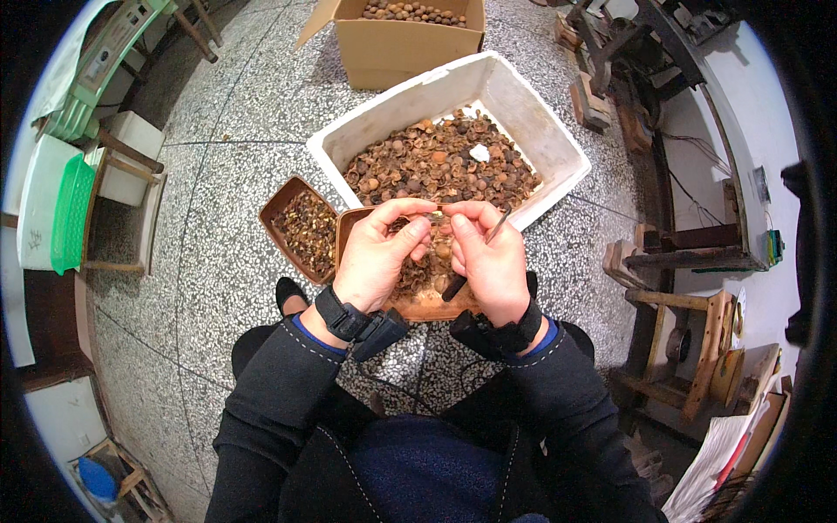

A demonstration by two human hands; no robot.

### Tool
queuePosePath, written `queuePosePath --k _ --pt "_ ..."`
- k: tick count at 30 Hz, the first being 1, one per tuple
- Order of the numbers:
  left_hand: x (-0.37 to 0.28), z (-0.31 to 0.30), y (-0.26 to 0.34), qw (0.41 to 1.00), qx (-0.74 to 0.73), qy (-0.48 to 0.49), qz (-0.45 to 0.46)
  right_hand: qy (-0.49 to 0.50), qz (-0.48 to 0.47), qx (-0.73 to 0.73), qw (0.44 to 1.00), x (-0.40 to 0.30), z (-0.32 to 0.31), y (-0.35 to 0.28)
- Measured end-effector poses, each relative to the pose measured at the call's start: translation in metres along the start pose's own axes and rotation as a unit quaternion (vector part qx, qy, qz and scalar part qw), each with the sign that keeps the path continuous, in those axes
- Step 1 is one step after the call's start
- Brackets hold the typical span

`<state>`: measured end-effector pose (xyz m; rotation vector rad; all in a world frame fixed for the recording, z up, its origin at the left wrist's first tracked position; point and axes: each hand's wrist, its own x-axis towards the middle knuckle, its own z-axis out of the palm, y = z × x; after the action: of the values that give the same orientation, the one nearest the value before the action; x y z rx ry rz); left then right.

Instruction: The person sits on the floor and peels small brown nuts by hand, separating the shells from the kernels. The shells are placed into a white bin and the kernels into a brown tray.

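Note:
My left hand (376, 255) and my right hand (490, 261) meet fingertip to fingertip above a brown tray (431, 310). Its contents, nut shells and some pale nuts, are partly covered by my hands. A slim tool (454, 288) with a dark handle lies in my right hand, its thin metal end showing above the thumb. The left thumb and index finger are bent towards each other; a tiny piece may be between the fingertips, too small to make out. To the left, a smaller brown tray (267, 216) contains dark and yellowish nut fragments.
Beyond the trays stands a white foam box (536, 111) holding many brown shells and a white scrap (479, 153). Behind it, a cardboard box (409, 55) contains round brown nuts. A green plastic basket (70, 216) is at left; a wooden stool (706, 353) stands at right on the speckled floor.

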<state>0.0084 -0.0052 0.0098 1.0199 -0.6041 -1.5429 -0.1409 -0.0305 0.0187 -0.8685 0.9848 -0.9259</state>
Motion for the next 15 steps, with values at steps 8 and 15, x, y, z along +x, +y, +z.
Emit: queuePosePath --k 8,15 --pt "0.002 -0.005 0.001 0.996 0.066 -0.004 0.056 0.029 -0.233 -0.278 0.931 -0.005 0.002 -0.007" --pt "0.000 0.000 0.002 0.991 0.112 -0.006 0.076 0.025 -0.224 -0.307 0.925 -0.008 0.004 -0.010"
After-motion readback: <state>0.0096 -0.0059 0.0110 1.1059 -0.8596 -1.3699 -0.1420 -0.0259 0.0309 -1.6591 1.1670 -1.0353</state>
